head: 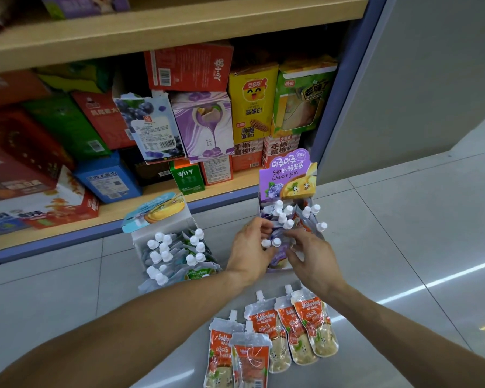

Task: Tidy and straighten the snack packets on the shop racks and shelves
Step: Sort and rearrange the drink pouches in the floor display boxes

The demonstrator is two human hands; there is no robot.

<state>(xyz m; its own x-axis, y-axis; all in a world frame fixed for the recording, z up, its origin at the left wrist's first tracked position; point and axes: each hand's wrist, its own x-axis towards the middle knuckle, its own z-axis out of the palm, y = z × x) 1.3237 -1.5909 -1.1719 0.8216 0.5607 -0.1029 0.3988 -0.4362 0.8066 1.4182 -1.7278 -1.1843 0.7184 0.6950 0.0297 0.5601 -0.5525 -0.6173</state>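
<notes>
Purple pouches (pixel 277 243) are gripped by both hands, left (pixel 249 252) and right (pixel 310 257), at frame centre, directly over the purple box (pixel 287 175) (caps up); 5 orange pouches (pixel 272 334) are left lying below, nearer the right hand

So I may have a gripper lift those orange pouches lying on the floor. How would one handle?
An orange pouch looks like soft film, so it would probably sag if lifted by its spout. The glossy, crinkled surface suggests that it could slip in a smooth grip. It lies flat and overlaps its neighbours, so it is unlikely to roll, but a push may drag the others along.
</notes>
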